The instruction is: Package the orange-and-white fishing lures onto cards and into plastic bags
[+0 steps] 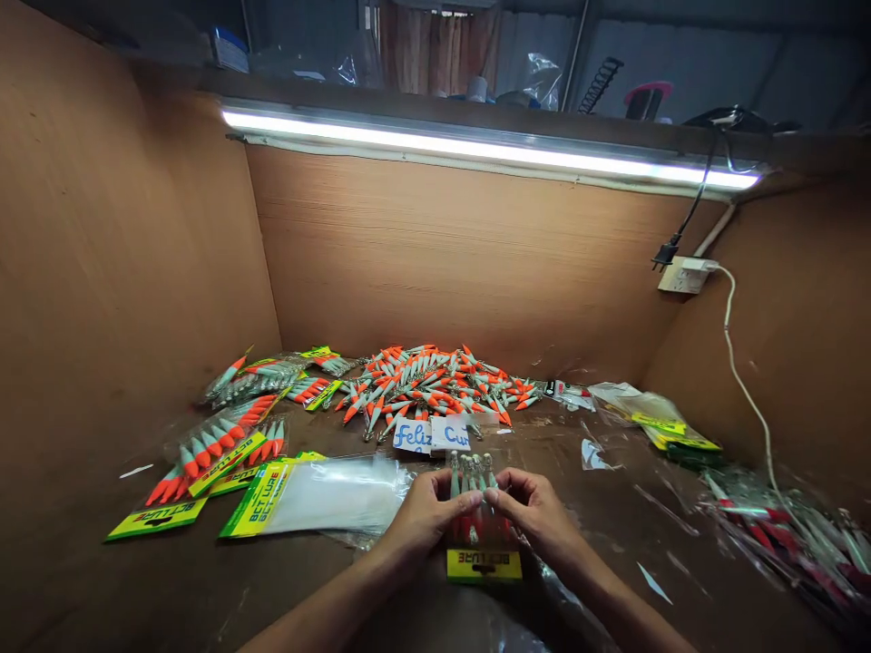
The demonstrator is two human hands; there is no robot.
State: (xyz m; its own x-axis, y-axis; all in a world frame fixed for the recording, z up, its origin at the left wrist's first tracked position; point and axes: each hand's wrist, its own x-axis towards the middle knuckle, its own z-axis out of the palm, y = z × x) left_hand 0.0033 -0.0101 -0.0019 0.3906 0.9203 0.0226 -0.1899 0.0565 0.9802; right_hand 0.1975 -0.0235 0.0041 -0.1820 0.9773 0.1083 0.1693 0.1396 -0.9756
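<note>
Between my two hands is a clear pack of fishing lures [474, 526] with a yellow-green header card [484, 566] at its near end. Several pale lures with metal hook ends stick up at the far end of the pack. My left hand [435, 508] grips the pack's left side, its thumb lying across the front. On the opposite side my right hand [534, 508] pinches it with thumb and fingers, the two thumbs almost meeting. Just beyond lie paper labels with blue handwriting [431, 435]. A stack of flat clear bags with printed headers [327, 494] lies left of my left hand.
A heap of orange-and-white lures [425, 385] spreads along the back. Filled lure packs [218, 449] lie at left. More bags [670, 426] and a pile of red and clear packs [782, 526] sit at right. A white cable [738, 363] hangs from the socket [684, 275].
</note>
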